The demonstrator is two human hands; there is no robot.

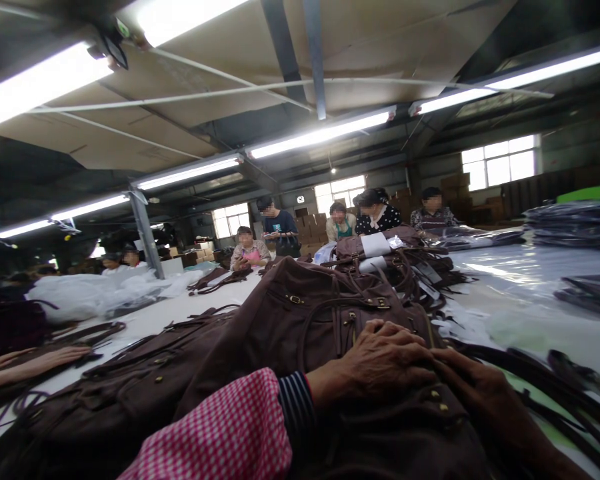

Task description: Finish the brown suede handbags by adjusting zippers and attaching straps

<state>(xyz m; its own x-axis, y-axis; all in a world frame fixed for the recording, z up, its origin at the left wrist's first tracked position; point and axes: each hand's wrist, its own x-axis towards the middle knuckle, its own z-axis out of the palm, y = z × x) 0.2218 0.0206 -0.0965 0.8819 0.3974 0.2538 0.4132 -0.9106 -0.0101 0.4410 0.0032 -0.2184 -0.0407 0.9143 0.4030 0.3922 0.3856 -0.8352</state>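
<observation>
My left hand, in a pink checked sleeve with a striped cuff, lies on a dark brown bag with its fingers stretched to the right. My right hand reaches in from the lower right and meets the left hand's fingertips on the same bag. Its visible fingers are stretched out, some partly hidden where the hands meet. Handles, zips and brass-coloured buckles show on the bag. Another brown bag lies to its left.
Another person's hands rest on dark material at the left. Behind my bag are piled brown bags with tags. Plastic-wrapped stacks stand at the right, clear plastic at the left. Dark straps lie by my right hand. Several people are across the table.
</observation>
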